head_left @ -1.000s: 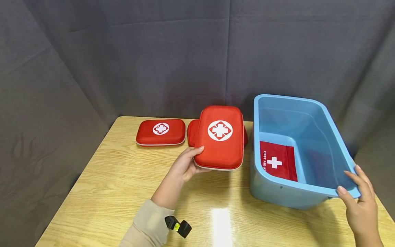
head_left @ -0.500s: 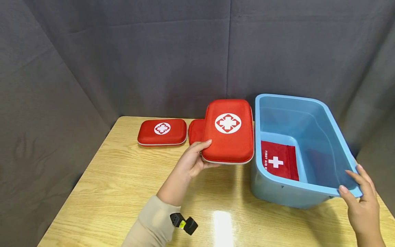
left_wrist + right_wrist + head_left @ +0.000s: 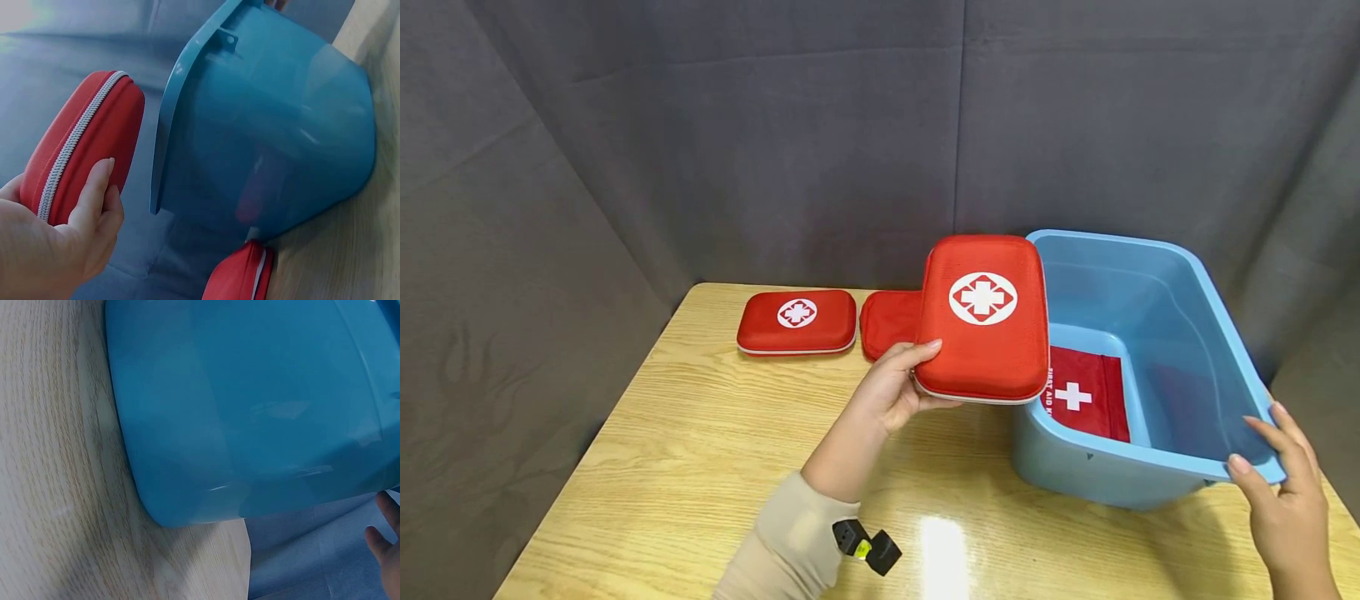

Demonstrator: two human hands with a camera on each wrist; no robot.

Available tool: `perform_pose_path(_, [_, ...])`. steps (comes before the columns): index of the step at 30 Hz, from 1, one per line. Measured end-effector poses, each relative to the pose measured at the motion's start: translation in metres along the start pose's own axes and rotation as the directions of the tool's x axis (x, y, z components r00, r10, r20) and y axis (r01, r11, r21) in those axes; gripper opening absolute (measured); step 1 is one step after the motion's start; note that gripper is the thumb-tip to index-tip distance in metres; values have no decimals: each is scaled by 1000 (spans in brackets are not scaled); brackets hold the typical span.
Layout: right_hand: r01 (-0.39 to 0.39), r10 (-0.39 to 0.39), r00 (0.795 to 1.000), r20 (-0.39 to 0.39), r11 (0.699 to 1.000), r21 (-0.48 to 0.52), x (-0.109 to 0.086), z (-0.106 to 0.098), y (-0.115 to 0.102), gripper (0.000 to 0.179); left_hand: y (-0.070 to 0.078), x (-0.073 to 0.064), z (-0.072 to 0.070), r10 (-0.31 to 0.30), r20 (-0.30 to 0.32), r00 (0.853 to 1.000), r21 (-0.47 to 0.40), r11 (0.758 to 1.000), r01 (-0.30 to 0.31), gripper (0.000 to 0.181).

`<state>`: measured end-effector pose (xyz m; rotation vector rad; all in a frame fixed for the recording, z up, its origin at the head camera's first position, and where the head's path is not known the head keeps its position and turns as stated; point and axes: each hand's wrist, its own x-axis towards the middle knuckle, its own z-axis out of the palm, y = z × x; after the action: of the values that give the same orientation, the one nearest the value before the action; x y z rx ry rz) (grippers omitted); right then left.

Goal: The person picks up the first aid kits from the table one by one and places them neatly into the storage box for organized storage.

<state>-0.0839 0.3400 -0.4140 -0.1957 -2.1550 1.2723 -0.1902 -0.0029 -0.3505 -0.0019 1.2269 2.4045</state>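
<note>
My left hand (image 3: 898, 387) grips a red zippered first-aid case (image 3: 992, 350) by its near left corner, thumb on the top and fingers underneath. In the left wrist view the case (image 3: 94, 144) is raised beside the tub's rim, its silver zipper showing. It overlaps the left wall of the blue plastic tub (image 3: 1142, 458) in the head view. On the tub's floor lies a flat red first-aid pouch (image 3: 1093, 396) with a white cross. My right hand (image 3: 1288, 500) holds the tub's near right corner at the rim, thumb and fingers over the edge.
A second red hard case (image 3: 797, 322) lies at the back left of the wooden table (image 3: 700, 458). Beside it, another red case (image 3: 887, 321) is partly hidden behind the raised one. A grey curtain (image 3: 820, 142) hangs behind the table.
My left hand has carried the red first-aid case rightward and slightly up, from over the table to the tub's left rim. The right hand stays at the tub's corner.
</note>
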Motion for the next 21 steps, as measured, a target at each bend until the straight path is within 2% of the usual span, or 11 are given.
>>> perform_pose_path(12, [13, -13, 1000, -3, 1000, 13, -1, -1, 0, 43, -5, 6, 25, -18, 54, 998, -11, 1000, 18, 29])
perform_pose_path(21, [4, -4, 1000, 3, 1000, 20, 1, 0, -1, 44, -12, 13, 42, -55, 40, 998, -30, 998, 56, 19])
